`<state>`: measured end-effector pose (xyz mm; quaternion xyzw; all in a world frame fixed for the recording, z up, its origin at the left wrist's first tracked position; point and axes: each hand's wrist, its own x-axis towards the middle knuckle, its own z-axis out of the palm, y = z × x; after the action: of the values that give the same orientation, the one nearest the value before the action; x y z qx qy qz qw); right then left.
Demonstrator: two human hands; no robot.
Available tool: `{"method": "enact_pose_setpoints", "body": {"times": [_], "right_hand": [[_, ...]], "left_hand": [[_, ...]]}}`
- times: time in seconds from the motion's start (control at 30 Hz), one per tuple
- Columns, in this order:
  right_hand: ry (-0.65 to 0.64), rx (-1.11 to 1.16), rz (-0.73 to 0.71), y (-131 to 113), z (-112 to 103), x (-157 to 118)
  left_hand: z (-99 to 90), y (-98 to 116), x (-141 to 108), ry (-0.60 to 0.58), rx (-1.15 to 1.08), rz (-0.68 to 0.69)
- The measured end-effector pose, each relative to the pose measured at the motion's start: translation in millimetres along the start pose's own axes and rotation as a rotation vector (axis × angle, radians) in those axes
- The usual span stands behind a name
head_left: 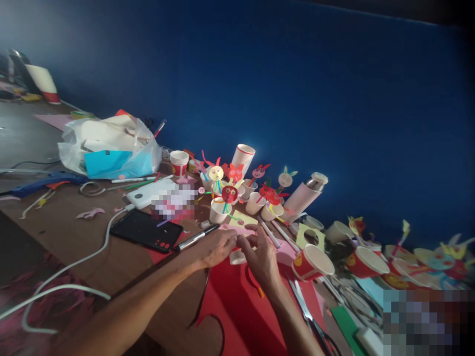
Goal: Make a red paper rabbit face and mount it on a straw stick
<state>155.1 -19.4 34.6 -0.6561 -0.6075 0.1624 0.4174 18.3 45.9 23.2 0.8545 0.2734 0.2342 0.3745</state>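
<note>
Over the red paper sheet [237, 301], my left hand [221, 247] and my right hand [262, 254] meet at the fingertips. Both are closed in a pinch, and whatever sits between the fingers is too small to make out. Just below them is a small, pale, round translucent object [237, 257], partly covered by the fingers. A black and silver marker [196, 238] lies beside my left wrist. An orange-tipped strip [260, 291] rests under my right hand. Right of that forearm lie scissors [302, 302], their handles partly hidden.
Paper cups with paper animal faces [220, 210] crowd the back, near a pink thermos [302, 198]. A red cup [312, 263] stands to the right. Leftward are a black phone case [146, 231], a white cable [107, 242], a plastic bag [111, 143] and a blue glue gun [44, 182].
</note>
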Motion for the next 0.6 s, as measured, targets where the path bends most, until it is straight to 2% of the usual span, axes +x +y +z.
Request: {"method": "enact_pose_setpoints", "body": {"times": [0.27, 0.43, 0.6], "right_hand": [[-0.056, 0.099, 0.000, -1, 2, -2], [-0.059, 0.110, -0.001, 1, 4, -2], [-0.071, 0.126, 0.019, 1, 4, -1]], "left_hand": [[-6.1, 5, 0, 0.014, 0.086, 0.033], [-9.9, 13, -2, 0.027, 0.063, 0.010], [-7.1, 9, 0, 0.041, 0.020, -0.003]]}}
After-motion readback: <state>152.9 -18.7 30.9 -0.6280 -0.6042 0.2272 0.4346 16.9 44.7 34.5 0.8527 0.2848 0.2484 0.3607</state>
